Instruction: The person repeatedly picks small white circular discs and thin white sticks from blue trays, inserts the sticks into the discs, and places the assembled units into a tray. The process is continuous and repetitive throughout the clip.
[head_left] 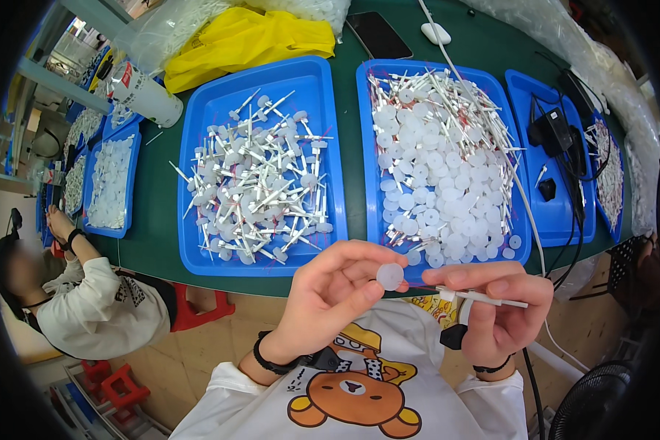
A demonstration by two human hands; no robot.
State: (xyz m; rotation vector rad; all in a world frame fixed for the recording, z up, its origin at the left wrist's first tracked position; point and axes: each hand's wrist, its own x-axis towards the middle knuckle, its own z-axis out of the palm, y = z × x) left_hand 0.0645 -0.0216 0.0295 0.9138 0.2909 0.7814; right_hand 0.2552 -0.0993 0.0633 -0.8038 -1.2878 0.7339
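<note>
My left hand (321, 295) pinches a small translucent white disc (390, 276) between thumb and fingers, just in front of the trays. To its right, my right hand (512, 312) is closed on a thin white plastic stick (484, 297), which lies nearly level. A fine reddish wire seems to run between the disc and the stick. Below the right fingers hangs a black-ended object (453, 336), partly hidden; I cannot tell its kind. Beyond my hands, a blue tray (363, 147) holds many loose discs (425, 176) and white sticks (447, 92).
Left of it, another blue tray (191, 139) holds sticks with discs on them. A third tray (565, 220) carries black adapters (554, 132) and cables. A yellow bag (249, 40), a phone (378, 34) and a cup (145, 95) stand behind. Another person (103, 301) sits at left.
</note>
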